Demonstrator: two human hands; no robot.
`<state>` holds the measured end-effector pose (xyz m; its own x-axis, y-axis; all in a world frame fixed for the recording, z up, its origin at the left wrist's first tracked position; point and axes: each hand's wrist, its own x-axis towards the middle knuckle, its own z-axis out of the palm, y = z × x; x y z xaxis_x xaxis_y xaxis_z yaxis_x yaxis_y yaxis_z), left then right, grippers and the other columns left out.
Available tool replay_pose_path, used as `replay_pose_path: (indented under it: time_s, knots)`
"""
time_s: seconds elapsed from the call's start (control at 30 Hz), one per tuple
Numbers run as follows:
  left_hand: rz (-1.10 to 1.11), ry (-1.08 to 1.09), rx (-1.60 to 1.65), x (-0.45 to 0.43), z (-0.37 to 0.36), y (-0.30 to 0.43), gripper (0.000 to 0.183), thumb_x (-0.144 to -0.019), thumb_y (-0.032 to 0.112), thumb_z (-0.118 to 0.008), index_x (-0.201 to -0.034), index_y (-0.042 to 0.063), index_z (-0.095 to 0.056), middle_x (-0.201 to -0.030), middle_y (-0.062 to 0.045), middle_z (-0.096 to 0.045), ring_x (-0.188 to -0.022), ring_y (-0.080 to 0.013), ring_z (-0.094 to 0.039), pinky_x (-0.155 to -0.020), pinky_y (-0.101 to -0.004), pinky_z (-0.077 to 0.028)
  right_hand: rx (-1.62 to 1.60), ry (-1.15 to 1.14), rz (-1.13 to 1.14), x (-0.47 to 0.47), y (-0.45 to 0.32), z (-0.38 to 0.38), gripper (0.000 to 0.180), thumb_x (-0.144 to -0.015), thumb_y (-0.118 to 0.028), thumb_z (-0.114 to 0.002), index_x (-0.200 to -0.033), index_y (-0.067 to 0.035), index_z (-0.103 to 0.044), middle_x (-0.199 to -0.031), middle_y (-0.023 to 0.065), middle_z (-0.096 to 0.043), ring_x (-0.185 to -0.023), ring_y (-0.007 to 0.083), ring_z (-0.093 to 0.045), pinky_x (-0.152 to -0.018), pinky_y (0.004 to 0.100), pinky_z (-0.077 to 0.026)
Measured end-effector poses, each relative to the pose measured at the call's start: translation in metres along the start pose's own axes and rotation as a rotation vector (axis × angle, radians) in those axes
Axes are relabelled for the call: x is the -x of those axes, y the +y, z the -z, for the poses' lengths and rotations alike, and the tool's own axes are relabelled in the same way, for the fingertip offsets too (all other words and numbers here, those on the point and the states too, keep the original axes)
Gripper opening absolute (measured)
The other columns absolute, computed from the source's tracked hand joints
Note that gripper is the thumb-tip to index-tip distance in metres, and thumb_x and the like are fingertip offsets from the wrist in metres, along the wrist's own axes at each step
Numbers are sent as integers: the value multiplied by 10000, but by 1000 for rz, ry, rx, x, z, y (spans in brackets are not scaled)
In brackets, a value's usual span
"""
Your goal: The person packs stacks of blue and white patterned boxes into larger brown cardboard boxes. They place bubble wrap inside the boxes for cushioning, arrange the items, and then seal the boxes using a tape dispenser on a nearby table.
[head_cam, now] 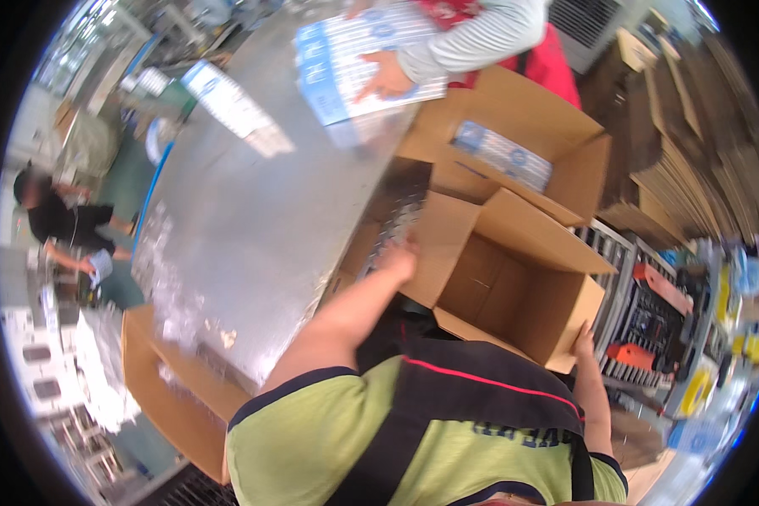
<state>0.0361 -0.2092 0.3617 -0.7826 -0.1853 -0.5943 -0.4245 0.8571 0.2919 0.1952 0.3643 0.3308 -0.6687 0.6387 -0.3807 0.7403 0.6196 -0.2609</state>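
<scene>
An empty, open cardboard carton (490, 297) stands in front of me with its flaps spread. My left hand (397, 260), a little blurred, closes on the outer edge of its left flap (439, 250). On the opposite side, my right hand (584, 343) grips the right flap (572, 329) near its outer edge. Just beyond is a second open carton (585, 171) with a blue-and-white printed box (503, 155) inside.
A metal-topped table (259, 209) runs along my left. Across it, a co-worker's hand (389, 76) rests on a large blue-and-white pack (367, 57). Another printed box (234, 104) lies there. A roller conveyor with a taping machine (648, 326) and stacked flat cardboard (689, 139) are at right.
</scene>
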Motion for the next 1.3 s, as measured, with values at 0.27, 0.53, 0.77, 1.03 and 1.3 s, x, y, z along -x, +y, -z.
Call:
replay_pose_path:
  time_s: [0.27, 0.53, 0.77, 1.03, 1.3]
  knots:
    - [-169, -164, 396, -1, -12, -36, 647, -1001, 558, -273, -1302, 61, -557, -1265, -231, -592, -1206, -404, -532, -1019, -461, -414, -288, -415, 70, 42, -107, -28, 721, -967, -582, -408, -1233, 70, -563, -1155, 283, -630, -1072, 399, -609, -924, 443, -464]
    - [-93, 57, 1142, 70, 138, -183, 563, -994, 466, -487, -1333, 17, -518, -1271, -82, -597, -1206, -180, -526, -1015, -334, -423, 630, -422, 638, 96, -312, -61, 652, -923, -467, -528, -1253, 96, -506, -1176, 328, -591, -1123, 467, -559, -958, 501, -456]
    - [162, 855, 383, 44, 231, -358, 565, -911, 370, -623, -1339, 18, -509, -1336, -226, -535, -1270, -372, -476, -1066, -425, -389, 683, -656, 818, 116, -314, -33, 627, -973, -484, -368, -1158, 76, -584, -1167, 343, -583, -1095, 458, -573, -944, 488, -478]
    - [451, 1244, 215, 25, 297, -606, 475, -892, 221, -618, -1307, 12, -521, -1293, -239, -537, -1249, -388, -474, -1052, -439, -393, 1008, -731, 716, 96, -337, -10, 616, -972, -484, -373, -1178, 53, -594, -1162, 327, -595, -1111, 452, -570, -965, 482, -465]
    - [851, 1039, 229, -34, 393, -665, 653, -906, 643, -464, -1476, 339, -369, -1547, -202, -260, -1407, -436, -248, -1141, -532, -235, 1027, -710, 578, 121, -354, -8, 620, -968, -489, -383, -1181, 54, -594, -1163, 326, -596, -1118, 449, -568, -971, 479, -462]
